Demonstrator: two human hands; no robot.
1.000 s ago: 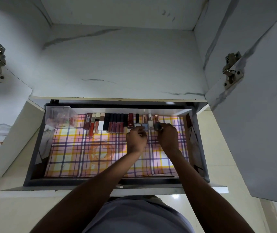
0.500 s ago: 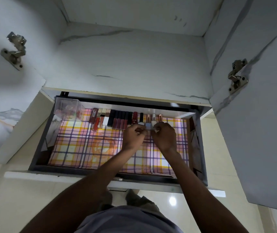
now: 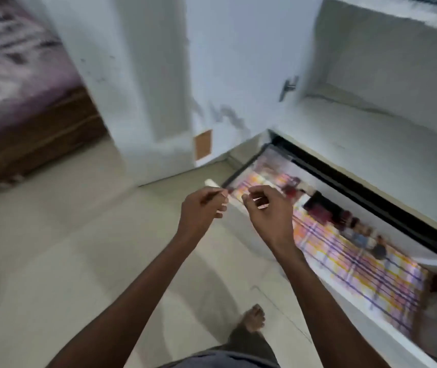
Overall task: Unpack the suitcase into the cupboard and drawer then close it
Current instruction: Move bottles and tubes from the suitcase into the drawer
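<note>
Checked liner is showing in the open drawer point(image 3: 387, 216) at right of frame, where cosmetics point(image 3: 326, 213) are lying; we are lifting our left hand point(image 3: 201, 208) and right hand point(image 3: 268, 211) loosely curled, empty, risking snagging bottles.

Bare arms, bare foot point(image 3: 253, 318), grey garment point(image 3: 228, 358).
</note>
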